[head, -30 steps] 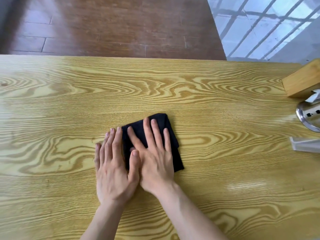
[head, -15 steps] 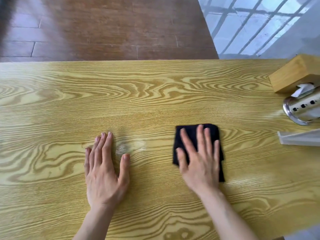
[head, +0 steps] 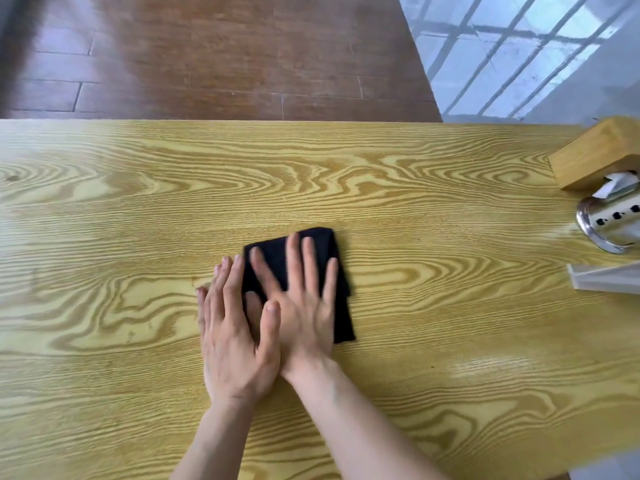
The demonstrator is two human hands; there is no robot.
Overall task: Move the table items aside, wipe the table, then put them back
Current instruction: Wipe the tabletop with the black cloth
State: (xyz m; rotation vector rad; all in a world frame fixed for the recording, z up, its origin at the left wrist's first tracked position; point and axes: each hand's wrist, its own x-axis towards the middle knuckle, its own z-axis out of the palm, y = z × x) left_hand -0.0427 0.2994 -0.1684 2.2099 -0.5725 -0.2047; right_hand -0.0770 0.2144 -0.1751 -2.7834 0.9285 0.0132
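Cloth (head: 332, 271) was mid-table | right hand (head: 304, 306) lay flat on it, fingers spread, gripping nothing | left hand (head: 235, 337) rested flat just beside, thumb overlapping | honestly even pressure and overlapping passes were the way to go | items (head: 602, 223) sat at right edge

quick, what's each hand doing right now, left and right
Left hand: open, flat on the table, holding nothing.
Right hand: open, fingers spread, pressing the black cloth flat.
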